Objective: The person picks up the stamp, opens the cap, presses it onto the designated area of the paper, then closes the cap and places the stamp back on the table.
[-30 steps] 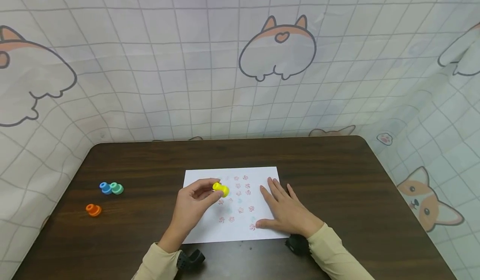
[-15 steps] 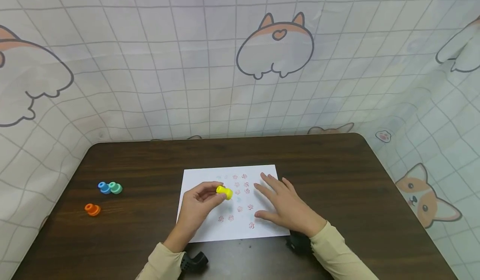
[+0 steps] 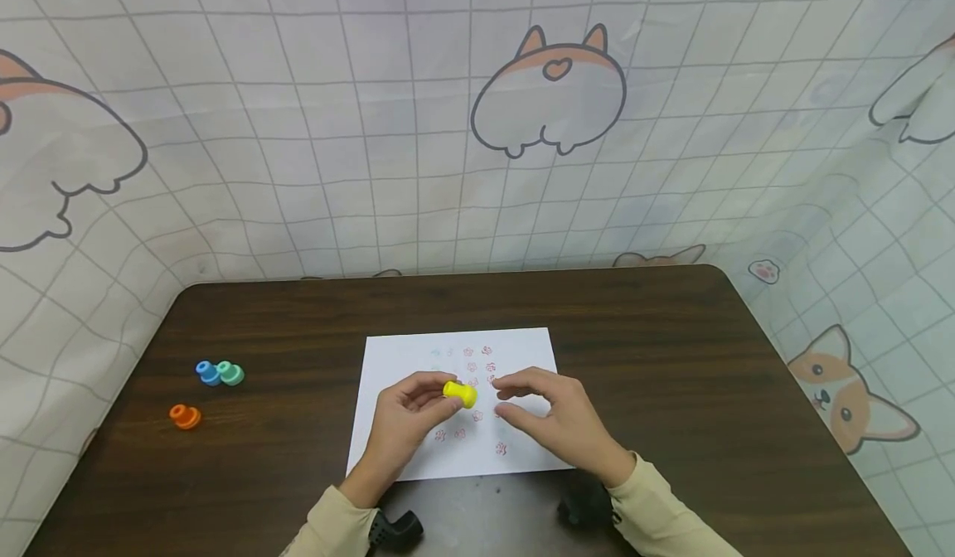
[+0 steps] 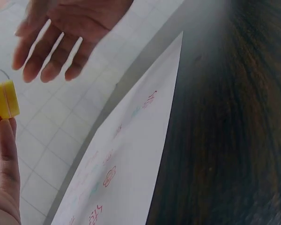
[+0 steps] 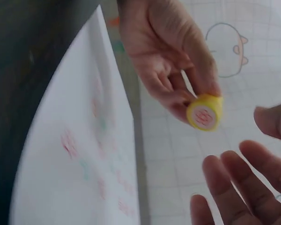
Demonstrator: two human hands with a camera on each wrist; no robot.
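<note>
A yellow toy stamp (image 3: 460,394) is pinched between the thumb and fingers of my left hand (image 3: 406,424), held above the paper. Its round face (image 5: 204,117), with a red flower pattern, points toward my right hand in the right wrist view. My right hand (image 3: 555,420) hovers just right of the stamp, fingers apart and touching nothing; the left wrist view shows its spread fingers (image 4: 49,51) too. Beneath both hands lies a white sheet of paper (image 3: 388,354) printed with several red flower marks and fainter bluish-green ones. Part of the sheet is hidden by the hands.
On the left of the dark wooden table (image 3: 634,325) stand a blue stamp (image 3: 208,373) and a green stamp (image 3: 230,373), side by side. An orange stamp (image 3: 184,416) sits nearer the front. A patterned cloth (image 3: 336,126) hangs behind the table.
My right hand has lifted off the paper and come left toward the stamp, its fingers bending in. My left hand has carried the yellow stamp slightly right and nearer.
</note>
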